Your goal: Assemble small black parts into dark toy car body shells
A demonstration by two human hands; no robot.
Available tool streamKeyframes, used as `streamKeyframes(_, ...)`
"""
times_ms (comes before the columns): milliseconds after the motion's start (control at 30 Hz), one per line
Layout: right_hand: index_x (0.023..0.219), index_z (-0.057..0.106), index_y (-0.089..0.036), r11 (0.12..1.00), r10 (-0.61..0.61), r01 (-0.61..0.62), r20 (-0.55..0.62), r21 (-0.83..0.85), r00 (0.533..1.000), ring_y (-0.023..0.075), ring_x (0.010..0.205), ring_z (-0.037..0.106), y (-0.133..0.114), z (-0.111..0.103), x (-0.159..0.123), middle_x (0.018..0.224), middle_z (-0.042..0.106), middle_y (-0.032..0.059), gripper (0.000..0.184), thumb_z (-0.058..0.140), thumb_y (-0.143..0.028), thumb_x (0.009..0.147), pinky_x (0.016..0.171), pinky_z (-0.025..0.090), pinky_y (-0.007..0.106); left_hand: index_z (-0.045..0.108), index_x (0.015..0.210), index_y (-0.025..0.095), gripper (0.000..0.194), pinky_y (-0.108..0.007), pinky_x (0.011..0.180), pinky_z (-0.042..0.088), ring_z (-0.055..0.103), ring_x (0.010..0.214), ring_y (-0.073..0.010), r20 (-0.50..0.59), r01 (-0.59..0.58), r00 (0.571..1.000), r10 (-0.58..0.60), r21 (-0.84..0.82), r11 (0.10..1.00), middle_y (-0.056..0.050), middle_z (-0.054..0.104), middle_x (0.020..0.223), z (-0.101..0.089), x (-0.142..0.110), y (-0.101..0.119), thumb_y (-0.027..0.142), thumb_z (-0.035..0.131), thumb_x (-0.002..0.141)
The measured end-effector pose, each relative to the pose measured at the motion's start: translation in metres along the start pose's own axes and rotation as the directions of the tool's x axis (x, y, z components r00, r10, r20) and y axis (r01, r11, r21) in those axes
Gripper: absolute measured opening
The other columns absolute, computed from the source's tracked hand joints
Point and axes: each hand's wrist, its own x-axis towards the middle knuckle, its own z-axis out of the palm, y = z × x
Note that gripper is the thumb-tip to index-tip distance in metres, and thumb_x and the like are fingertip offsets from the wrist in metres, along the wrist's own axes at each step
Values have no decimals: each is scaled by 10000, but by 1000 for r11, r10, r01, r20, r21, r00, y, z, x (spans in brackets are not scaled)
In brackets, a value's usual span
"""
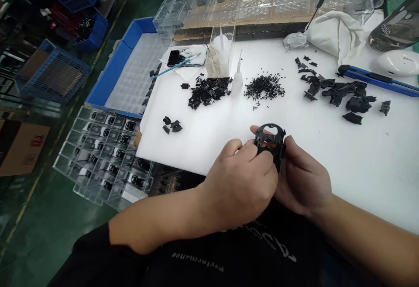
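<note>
In front of my body, my right hand (304, 175) holds a black plastic frame (271, 132) with a rounded top and cut-out openings. Its thumb lies along the frame's right edge, and the other fingers are mostly behind it. My left hand (244, 180) is closed, its curled fingers against the lower left of the frame. Whatever those fingers pinch, if anything, is hidden by the hand. Beyond the hands are a pile of tiny black screws (265, 87), a heap of small black parts (209, 91) and a white dropper bottle (237, 81).
Larger curved black pieces (343, 90) and a blue cutter knife (379, 79) are at the right of the white work surface (327, 156). A clear holder (225, 62) stands at the back before compartment trays (248, 1). At left are a blue bin (114, 68) and a parts tray (108, 147).
</note>
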Motion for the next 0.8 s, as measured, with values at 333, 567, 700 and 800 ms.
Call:
streamKeyframes(333, 1272, 641, -293, 1000, -6, 6, -13, -15, 1000, 166, 1092, 638, 0, -2, 0, 1164, 695, -12, 421, 436, -517, 981, 869, 531, 233, 617, 800, 159, 191, -357, 664, 274, 534, 726, -211, 7, 21, 1000, -21, -6, 1000, -16, 624, 776, 2, 2, 4, 83, 454, 863)
streamKeyframes(567, 1270, 641, -308, 999, -14, 13, -37, -36, 999, 158, 1068, 649, 0, -2, 0, 1173, 694, -20, 414, 430, -517, 981, 829, 544, 222, 605, 774, 168, 212, -359, 651, 265, 512, 714, -207, 65, 5, 998, -1, -68, 998, -31, 624, 813, 0, 3, -2, 105, 425, 865)
streamKeyframes(700, 1268, 640, -312, 998, -24, 22, -40, -55, 999, 167, 1123, 626, 1, -2, 1, 1185, 689, -19, 416, 424, -523, 981, 872, 541, 245, 651, 859, 152, 226, -361, 659, 281, 538, 734, -208, 32, 20, 999, -19, -14, 1000, -48, 663, 884, 1, 2, 0, 98, 431, 869)
streamKeyframes(800, 1261, 642, -309, 997, -30, 26, -63, -69, 998, 166, 1171, 599, 1, -2, 1, 1177, 693, -19, 407, 433, -517, 980, 945, 514, 266, 666, 860, 145, 216, -363, 666, 304, 560, 743, -212, 16, -2, 1000, 2, -11, 1000, -49, 681, 881, 1, 1, 0, 93, 457, 855)
